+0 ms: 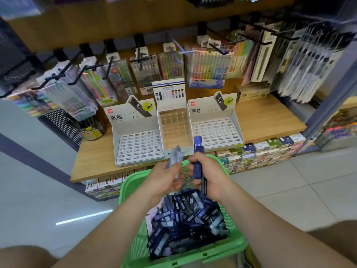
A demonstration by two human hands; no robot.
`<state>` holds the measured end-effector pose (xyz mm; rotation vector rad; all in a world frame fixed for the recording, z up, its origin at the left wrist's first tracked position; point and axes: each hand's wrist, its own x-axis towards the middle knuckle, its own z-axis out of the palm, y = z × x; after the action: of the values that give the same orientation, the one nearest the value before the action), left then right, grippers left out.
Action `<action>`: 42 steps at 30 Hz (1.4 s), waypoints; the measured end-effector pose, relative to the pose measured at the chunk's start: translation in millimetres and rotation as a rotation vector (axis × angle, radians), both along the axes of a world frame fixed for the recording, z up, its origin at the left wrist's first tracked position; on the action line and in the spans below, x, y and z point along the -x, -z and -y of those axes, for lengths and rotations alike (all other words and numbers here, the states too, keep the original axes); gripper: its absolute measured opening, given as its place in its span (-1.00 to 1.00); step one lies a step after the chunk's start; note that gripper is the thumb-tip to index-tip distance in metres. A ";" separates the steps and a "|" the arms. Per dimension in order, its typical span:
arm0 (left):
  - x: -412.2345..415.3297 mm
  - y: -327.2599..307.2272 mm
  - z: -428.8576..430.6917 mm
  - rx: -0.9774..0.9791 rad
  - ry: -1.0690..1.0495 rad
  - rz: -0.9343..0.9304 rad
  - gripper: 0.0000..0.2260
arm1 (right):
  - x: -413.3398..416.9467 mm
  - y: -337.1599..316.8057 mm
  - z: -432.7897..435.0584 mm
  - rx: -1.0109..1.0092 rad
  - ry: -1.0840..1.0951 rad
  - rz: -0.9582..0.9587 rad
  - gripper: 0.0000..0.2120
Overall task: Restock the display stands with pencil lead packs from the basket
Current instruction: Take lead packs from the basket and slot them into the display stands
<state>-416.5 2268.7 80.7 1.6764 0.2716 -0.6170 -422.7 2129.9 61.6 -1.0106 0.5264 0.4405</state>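
Blurred pale packs [175, 157] are gripped in the left hand [164, 176]; a dark blue HB pack [198, 151] is gripped in the right hand [209, 176], over the green basket [135, 235]. Pale pack count unclear.

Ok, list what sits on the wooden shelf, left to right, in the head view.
dark jar → left white display stand → middle stand with clear compartments → right white display stand → brown box

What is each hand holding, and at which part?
Left hand grips pale packs by their lower ends; right hand grips a dark blue pack around its middle.
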 end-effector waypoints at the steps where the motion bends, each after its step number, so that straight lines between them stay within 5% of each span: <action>1: 2.2 -3.3 -2.8 0.006 0.005 -0.013 -0.83 | 0.3 -0.8 -0.4 -0.060 0.018 0.012 -0.86; 4: 8.7 -4.7 -12.3 -0.113 0.091 0.022 -0.83 | 0.8 -5.2 -9.8 -0.173 0.015 0.067 -0.84; 9: 9.9 -2.2 -24.3 -0.016 0.010 0.071 -0.88 | -1.8 -21.7 -17.5 -0.100 -0.079 0.157 -0.89; 15: -7.8 -17.7 -44.4 -0.454 0.201 0.494 -0.97 | -7.1 -32.9 -1.8 -0.138 0.055 0.009 -0.90; 19: -11.0 -32.9 -49.2 -0.254 0.283 0.361 -0.94 | -6.6 -27.3 -1.5 0.044 -0.054 0.060 -0.90; 23: -6.1 -37.8 -43.1 0.001 0.222 0.239 -0.94 | -0.7 -28.5 -11.8 0.031 -0.170 0.139 -0.44; 25: -5.1 -37.8 -38.7 0.048 0.148 0.252 -0.90 | 2.3 -28.1 -15.7 0.000 -0.240 0.167 -0.37; 30: -6.1 -31.3 -36.9 -0.108 0.012 0.383 -0.85 | 5.2 -30.7 -25.4 0.077 -0.478 0.255 -0.64; 35: -9.3 -29.2 -44.6 -0.087 -0.201 0.264 -0.79 | -0.5 -27.6 -26.8 -0.011 -0.265 0.272 -0.76; 39: 1.4 -29.0 -37.2 -0.015 -0.047 0.269 -0.86 | -4.1 -26.2 -38.3 -0.034 -0.133 0.221 -0.80; 42: -1.4 -31.2 -32.2 -0.160 0.046 0.386 -0.88 | -7.6 -25.5 -47.5 -0.109 -0.113 0.171 -0.70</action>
<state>-415.1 2300.9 111.9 1.9204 0.0039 -0.3001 -415.1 2177.4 87.2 -0.9663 0.2897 0.4735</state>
